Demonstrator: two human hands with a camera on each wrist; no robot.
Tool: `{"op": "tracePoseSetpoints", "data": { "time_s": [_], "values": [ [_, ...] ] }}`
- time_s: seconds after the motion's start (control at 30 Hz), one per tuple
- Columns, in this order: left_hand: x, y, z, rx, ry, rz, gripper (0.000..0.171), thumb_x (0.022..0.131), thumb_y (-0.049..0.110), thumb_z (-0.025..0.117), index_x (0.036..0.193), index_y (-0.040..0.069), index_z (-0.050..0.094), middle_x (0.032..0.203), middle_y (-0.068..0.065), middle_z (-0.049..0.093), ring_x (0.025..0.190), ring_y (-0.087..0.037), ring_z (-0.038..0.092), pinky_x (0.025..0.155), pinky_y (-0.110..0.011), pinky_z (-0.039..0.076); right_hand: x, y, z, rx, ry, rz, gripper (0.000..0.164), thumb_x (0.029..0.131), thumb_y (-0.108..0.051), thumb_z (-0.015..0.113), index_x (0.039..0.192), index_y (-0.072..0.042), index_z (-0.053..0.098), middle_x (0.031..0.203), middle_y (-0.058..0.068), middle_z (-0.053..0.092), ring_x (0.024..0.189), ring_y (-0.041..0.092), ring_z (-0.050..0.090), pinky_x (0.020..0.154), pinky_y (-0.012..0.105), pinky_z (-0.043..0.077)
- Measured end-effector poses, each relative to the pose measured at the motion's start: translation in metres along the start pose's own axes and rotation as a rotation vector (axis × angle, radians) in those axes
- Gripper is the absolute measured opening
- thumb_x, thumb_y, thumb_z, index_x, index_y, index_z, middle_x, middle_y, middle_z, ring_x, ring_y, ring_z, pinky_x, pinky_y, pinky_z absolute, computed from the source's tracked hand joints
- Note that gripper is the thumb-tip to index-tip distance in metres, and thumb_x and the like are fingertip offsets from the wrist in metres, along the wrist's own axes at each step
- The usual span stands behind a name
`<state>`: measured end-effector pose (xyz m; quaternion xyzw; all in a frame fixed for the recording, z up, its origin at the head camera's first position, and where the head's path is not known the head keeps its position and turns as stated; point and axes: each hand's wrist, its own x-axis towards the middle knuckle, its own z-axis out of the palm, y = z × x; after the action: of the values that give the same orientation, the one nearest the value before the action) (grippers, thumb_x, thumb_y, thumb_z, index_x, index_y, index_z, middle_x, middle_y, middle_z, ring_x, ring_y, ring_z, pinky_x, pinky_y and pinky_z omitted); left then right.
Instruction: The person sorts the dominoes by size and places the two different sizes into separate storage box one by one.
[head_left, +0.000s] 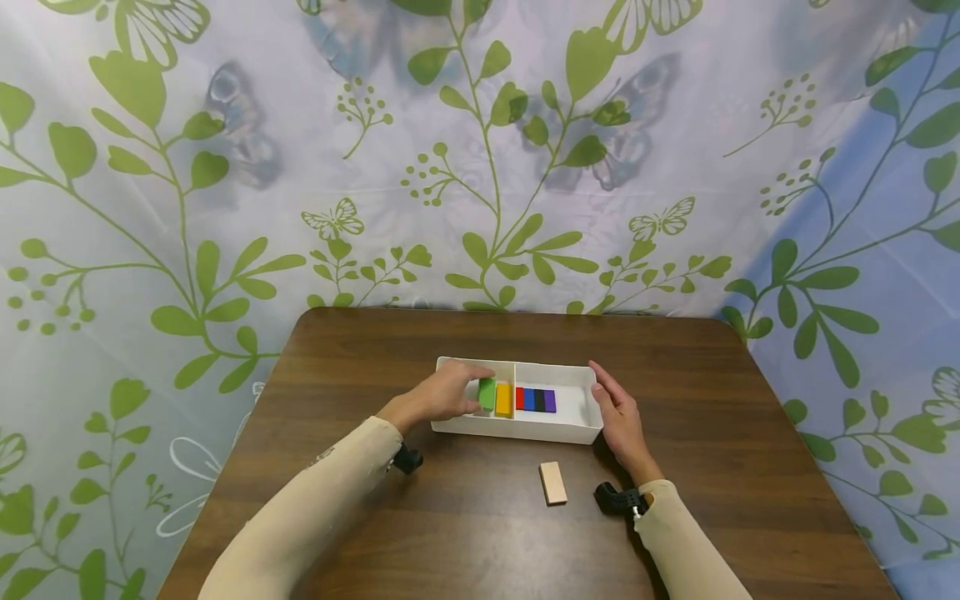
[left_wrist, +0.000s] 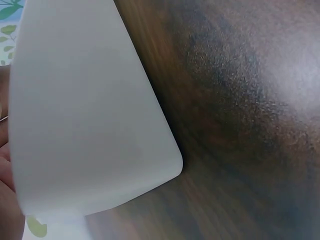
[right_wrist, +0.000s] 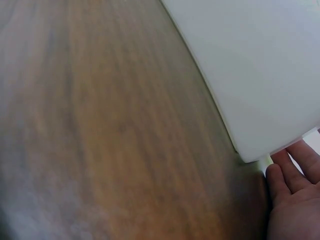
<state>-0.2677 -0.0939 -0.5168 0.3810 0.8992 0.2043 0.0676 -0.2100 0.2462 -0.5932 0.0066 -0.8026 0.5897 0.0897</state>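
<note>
A white two-part box sits on the table. My left hand reaches into its left compartment and pinches a green block between thumb and fingers. Right beside it lies a yellow block, against the divider. In the right compartment, a red block, a blue block, a black block and a purple block stand in a row. My right hand rests at the box's right end, its fingers extended along the end wall. The box wall hides most of my left hand in the left wrist view.
A plain wooden block lies on the brown table in front of the box, near my right wrist. Behind the table hangs a leaf-patterned cloth.
</note>
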Motion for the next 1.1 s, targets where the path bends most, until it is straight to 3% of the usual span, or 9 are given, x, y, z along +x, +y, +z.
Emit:
{"op": "tracePoseSetpoints", "data": {
  "time_s": [0.17,0.37,0.7,0.97,1.1],
  "values": [
    [0.006,-0.005,0.004,0.042,0.004,0.045,0.06,0.082,0.023,0.084,0.135,0.004,0.063,0.134,-0.006,0.066,0.12,-0.022,0.063,0.107,-0.038,0.048,0.0,-0.004,-0.001,-0.001,-0.003,0.02,0.043,0.108,-0.029,0.046,0.151,-0.029,0.047,0.159,-0.003,0.041,0.148,0.022,0.036,0.12,0.052,0.027],
    [0.011,-0.006,0.005,0.064,-0.023,0.057,0.058,0.08,0.02,0.084,0.132,0.004,0.065,0.131,-0.006,0.067,0.118,-0.021,0.064,0.106,-0.037,0.049,-0.006,-0.026,-0.002,0.007,-0.025,0.021,0.045,0.108,-0.02,0.045,0.153,-0.016,0.045,0.159,0.006,0.041,0.147,0.03,0.036,0.118,0.056,0.028],
    [0.017,-0.005,0.007,0.05,-0.073,0.06,0.054,0.08,0.014,0.083,0.13,0.003,0.065,0.125,-0.009,0.069,0.109,-0.024,0.065,0.101,-0.038,0.052,0.0,0.0,0.0,-0.013,0.001,0.0,0.043,0.108,-0.031,0.046,0.15,-0.031,0.048,0.158,-0.004,0.042,0.148,0.022,0.037,0.12,0.053,0.028],
    [0.021,-0.005,0.009,0.08,-0.09,0.062,0.053,0.079,0.015,0.083,0.129,0.005,0.066,0.121,-0.005,0.07,0.103,-0.021,0.064,0.097,-0.035,0.052,0.001,-0.003,0.001,-0.014,-0.004,0.004,0.043,0.108,-0.027,0.046,0.151,-0.028,0.047,0.158,-0.002,0.042,0.147,0.023,0.037,0.12,0.053,0.028],
    [0.021,-0.005,0.01,0.079,-0.103,0.057,0.052,0.079,0.015,0.083,0.128,0.006,0.066,0.121,-0.004,0.07,0.103,-0.022,0.064,0.098,-0.034,0.052,-0.004,-0.02,-0.001,0.013,-0.022,0.016,0.044,0.107,-0.019,0.046,0.152,-0.018,0.046,0.158,0.003,0.042,0.147,0.026,0.037,0.119,0.054,0.028]
  ]
}}
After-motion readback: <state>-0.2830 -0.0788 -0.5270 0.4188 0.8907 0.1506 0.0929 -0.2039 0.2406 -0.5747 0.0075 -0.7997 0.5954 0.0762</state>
